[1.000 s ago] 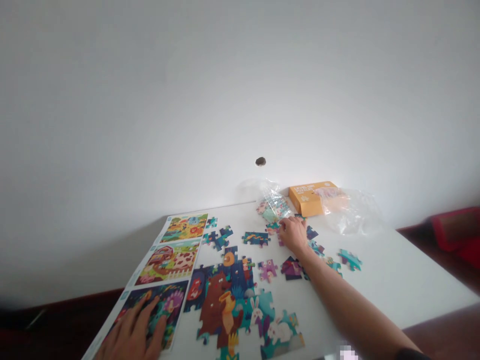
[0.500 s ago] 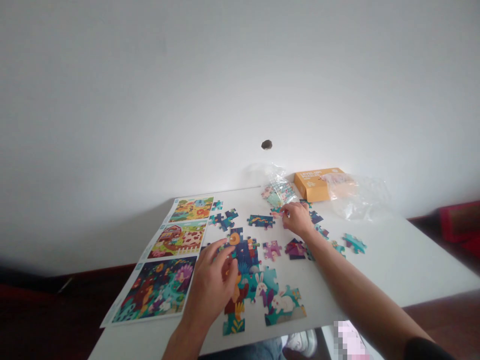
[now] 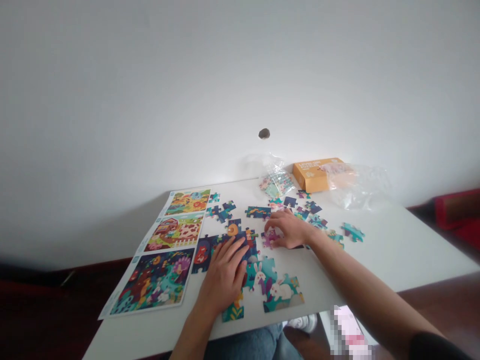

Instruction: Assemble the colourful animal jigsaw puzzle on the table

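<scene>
My left hand (image 3: 224, 275) lies flat, fingers apart, on the partly joined jigsaw puzzle (image 3: 213, 246), covering some of its middle. The joined part shows a dark night scene with a fox and white rabbits. To the right, my right hand (image 3: 288, 229) has thumb and fingers around the edges of a purple puzzle piece (image 3: 270, 239), which lies on the table just right of the joined part. A dark piece beneath the right hand is mostly hidden. Just beyond it is a dark joined strip (image 3: 258, 212).
A sheet with three printed pictures (image 3: 152, 282) lies along the left side. Loose pieces (image 3: 318, 221) are scattered at right. A clear bag of pieces (image 3: 276, 184), a yellow box (image 3: 313, 175) and an empty plastic bag (image 3: 358, 187) lie at the back by the wall.
My right hand has come nearer from the back loose pieces and closed around the purple piece. My left hand has lowered and flattened onto the puzzle. The view has tilted slightly.
</scene>
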A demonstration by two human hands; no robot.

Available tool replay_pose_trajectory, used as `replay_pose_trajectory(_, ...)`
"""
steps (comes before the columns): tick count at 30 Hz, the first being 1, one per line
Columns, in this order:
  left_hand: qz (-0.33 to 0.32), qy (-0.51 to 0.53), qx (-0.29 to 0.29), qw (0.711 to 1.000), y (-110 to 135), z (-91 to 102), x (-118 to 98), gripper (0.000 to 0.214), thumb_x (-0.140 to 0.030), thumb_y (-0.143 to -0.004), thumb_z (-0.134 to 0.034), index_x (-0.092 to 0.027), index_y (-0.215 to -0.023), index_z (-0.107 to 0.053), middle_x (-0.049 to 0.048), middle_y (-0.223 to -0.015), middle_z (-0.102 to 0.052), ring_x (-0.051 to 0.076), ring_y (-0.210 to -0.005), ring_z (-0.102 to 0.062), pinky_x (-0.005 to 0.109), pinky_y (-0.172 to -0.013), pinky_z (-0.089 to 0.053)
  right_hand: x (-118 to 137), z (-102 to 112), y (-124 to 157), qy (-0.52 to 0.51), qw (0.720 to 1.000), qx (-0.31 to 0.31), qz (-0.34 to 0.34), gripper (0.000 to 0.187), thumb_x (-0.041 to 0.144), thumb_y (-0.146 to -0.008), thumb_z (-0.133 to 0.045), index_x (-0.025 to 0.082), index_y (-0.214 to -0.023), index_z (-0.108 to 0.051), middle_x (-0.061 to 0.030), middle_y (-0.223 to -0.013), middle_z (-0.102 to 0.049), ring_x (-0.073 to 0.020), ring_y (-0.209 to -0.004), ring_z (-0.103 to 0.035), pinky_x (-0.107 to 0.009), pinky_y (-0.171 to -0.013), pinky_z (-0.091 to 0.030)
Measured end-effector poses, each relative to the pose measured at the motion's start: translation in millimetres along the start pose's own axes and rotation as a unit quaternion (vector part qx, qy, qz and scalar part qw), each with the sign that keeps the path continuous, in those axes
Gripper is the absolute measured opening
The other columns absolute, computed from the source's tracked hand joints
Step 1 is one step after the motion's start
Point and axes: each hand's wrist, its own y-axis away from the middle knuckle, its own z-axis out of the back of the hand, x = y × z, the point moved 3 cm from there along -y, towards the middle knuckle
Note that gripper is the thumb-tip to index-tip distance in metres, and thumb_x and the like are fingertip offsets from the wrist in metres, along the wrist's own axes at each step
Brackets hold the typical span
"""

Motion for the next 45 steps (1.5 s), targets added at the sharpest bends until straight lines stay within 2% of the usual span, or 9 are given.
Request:
replay_pose_trajectory(8,0.017,0.019,-0.003,1.000,-4,1.9,-5,0.041,-0.022,-0.097,-0.045,-0.024,-0.135,-0.060,0.0068,-0.148,-0.054,0.028,-0.139,-0.045,0.054,-0.117,-0.037,4,-7,-2,-0.003,1.000,-0.018,-0.017,0.025,0.038,-0.079,-0.075,0.022,-0.098,-0.070,-0.0045,-0.098,-0.066,-0.0221,-0.097,-0.060,-0.036,-0.088,-0.032)
replay_pose_trajectory(15,0.050,0.018,-0.013,0.999,-10,7.6,-15,0.039,-0.016,-0.090,-0.049,-0.022,-0.126,-0.064,0.0075,-0.141,-0.058,0.030,-0.132,-0.049,0.055,-0.115,-0.039,1,-9,-2,-0.012,1.000,-0.025,-0.001,0.024,0.037,-0.079,-0.076,0.023,-0.097,-0.069,-0.0047,-0.100,-0.066,-0.0238,-0.100,-0.061,-0.038,-0.090,-0.033)
replay_pose_trajectory(26,0.057,0.035,-0.014,0.998,-8,8.4,-18,0.040,-0.017,-0.091,-0.050,-0.024,-0.128,-0.063,0.0066,-0.140,-0.058,0.030,-0.134,-0.047,0.057,-0.115,-0.038,-4,-11,0,-0.009,0.999,-0.033,0.016,0.025,0.041,-0.082,-0.073,0.024,-0.100,-0.069,-0.0059,-0.101,-0.066,-0.0262,-0.100,-0.062,-0.040,-0.090,-0.036)
replay_pose_trajectory(29,0.029,0.045,-0.013,0.998,-32,15.0,-18,0.032,-0.017,-0.088,-0.055,-0.022,-0.116,-0.068,0.0079,-0.128,-0.063,0.030,-0.124,-0.053,0.054,-0.109,-0.044,-14,-3,4,-0.009,0.998,-0.063,0.014,0.023,0.031,-0.082,-0.072,0.024,-0.103,-0.069,-0.0062,-0.102,-0.067,-0.0257,-0.101,-0.062,-0.039,-0.089,-0.038)
replay_pose_trajectory(34,-0.068,0.096,-0.025,0.993,-101,13.6,-21,0.026,-0.012,-0.088,-0.055,-0.021,-0.107,-0.071,0.0066,-0.104,-0.067,0.023,-0.103,-0.058,0.042,-0.095,-0.051,-43,28,18,0.007,0.987,-0.153,-0.045,0.014,0.019,-0.086,-0.061,0.020,-0.098,-0.069,-0.0065,-0.091,-0.069,-0.0211,-0.086,-0.064,-0.035,-0.082,-0.041)
replay_pose_trajectory(37,-0.075,0.101,-0.076,0.989,-123,3.0,-20,0.028,-0.010,-0.088,-0.052,-0.020,-0.105,-0.071,0.0075,-0.099,-0.067,0.023,-0.098,-0.058,0.041,-0.091,-0.050,-47,40,23,0.023,0.992,-0.112,-0.049,0.012,0.024,-0.085,-0.065,0.021,-0.095,-0.069,-0.0049,-0.087,-0.070,-0.0203,-0.082,-0.063,-0.035,-0.081,-0.039)
replay_pose_trajectory(39,-0.074,0.112,-0.092,0.987,-122,-3.5,-17,0.026,-0.010,-0.087,-0.053,-0.020,-0.104,-0.072,0.0073,-0.097,-0.067,0.023,-0.096,-0.058,0.042,-0.090,-0.050,-42,40,27,0.030,0.998,-0.054,-0.024,0.022,0.034,-0.080,-0.074,0.022,-0.098,-0.069,-0.0044,-0.089,-0.070,-0.0209,-0.083,-0.062,-0.036,-0.082,-0.038)
replay_pose_trajectory(42,-0.080,0.125,-0.079,0.986,-111,-7.8,-9,0.025,-0.014,-0.085,-0.058,-0.021,-0.104,-0.072,0.0065,-0.098,-0.067,0.024,-0.097,-0.058,0.043,-0.090,-0.048,-31,32,33,0.031,0.999,0.005,0.017,0.046,0.051,-0.067,-0.083,0.022,-0.101,-0.068,-0.0056,-0.097,-0.068,-0.0246,-0.091,-0.060,-0.038,-0.084,-0.035)
replay_pose_trajectory(45,-0.086,0.131,-0.047,0.987,-106,-7.9,1,0.020,-0.017,-0.082,-0.063,-0.022,-0.099,-0.072,0.0053,-0.099,-0.068,0.024,-0.098,-0.057,0.043,-0.091,-0.047,-24,23,38,0.024,0.999,0.029,0.023,0.050,0.053,-0.063,-0.085,0.022,-0.098,-0.066,-0.0053,-0.099,-0.066,-0.0255,-0.094,-0.058,-0.038,-0.085,-0.033)
